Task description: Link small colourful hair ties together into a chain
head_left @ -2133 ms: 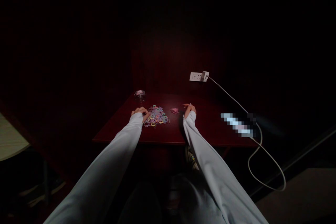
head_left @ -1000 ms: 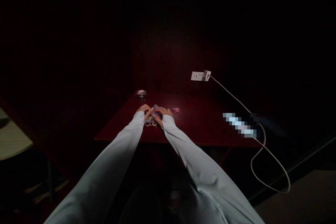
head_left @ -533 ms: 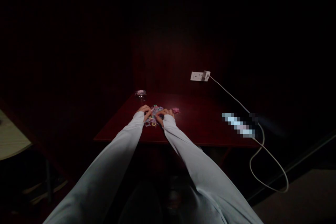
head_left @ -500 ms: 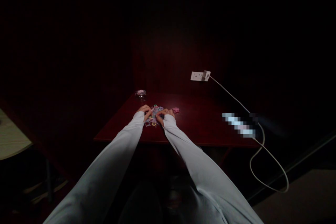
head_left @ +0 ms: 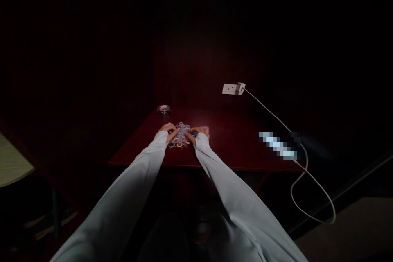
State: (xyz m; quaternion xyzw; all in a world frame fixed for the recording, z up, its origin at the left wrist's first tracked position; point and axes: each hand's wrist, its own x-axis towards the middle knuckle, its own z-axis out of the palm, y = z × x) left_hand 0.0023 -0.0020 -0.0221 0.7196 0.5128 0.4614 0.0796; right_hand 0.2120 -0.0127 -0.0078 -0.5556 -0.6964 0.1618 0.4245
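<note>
A loose pile of small colourful hair ties [head_left: 183,132] lies on the dark red table [head_left: 239,147]. At the pile's left edge is my left hand [head_left: 168,128], its thumb and fingertips drawn together; what they pinch is too small to make out. On the right side of the pile my right hand [head_left: 201,132] reaches in over the ties, thumb and fingers apart, with nothing visible between them. A pink bunch [head_left: 205,127] of what look like hair ties shows just behind the right hand, partly hidden by it.
A clear round jar [head_left: 164,109] with pinkish contents stands at the table's back left. On the wall is a white socket [head_left: 230,89] with a plugged-in charger [head_left: 240,87]. Its white cable [head_left: 267,108] runs to a blurred-out device [head_left: 278,146] at the table's right.
My right hand has moved to the right, away from the middle of the pile and toward the pink bunch, and its fingers have parted. The left hand has stayed nearly in place.
</note>
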